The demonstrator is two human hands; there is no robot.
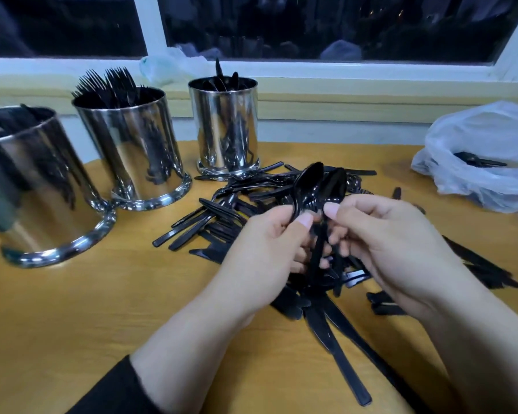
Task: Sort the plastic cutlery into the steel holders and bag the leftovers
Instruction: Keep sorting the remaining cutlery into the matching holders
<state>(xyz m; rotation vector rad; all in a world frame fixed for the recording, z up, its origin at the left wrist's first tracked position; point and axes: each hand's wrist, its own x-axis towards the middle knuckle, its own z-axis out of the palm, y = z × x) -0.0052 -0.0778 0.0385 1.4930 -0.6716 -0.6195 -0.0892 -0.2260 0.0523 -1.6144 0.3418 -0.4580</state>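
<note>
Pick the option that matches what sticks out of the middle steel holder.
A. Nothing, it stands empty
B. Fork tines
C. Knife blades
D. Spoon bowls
B: black fork tines fan up above the rim of the middle steel holder, while the spoons are held up in both hands over the loose pile.

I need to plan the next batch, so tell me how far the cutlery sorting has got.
Done: the middle holder is packed with forks, and the plastic bag holds a few pieces. In hand: the left hand and right hand grip black spoons. Left: a large loose pile on the table.
</note>
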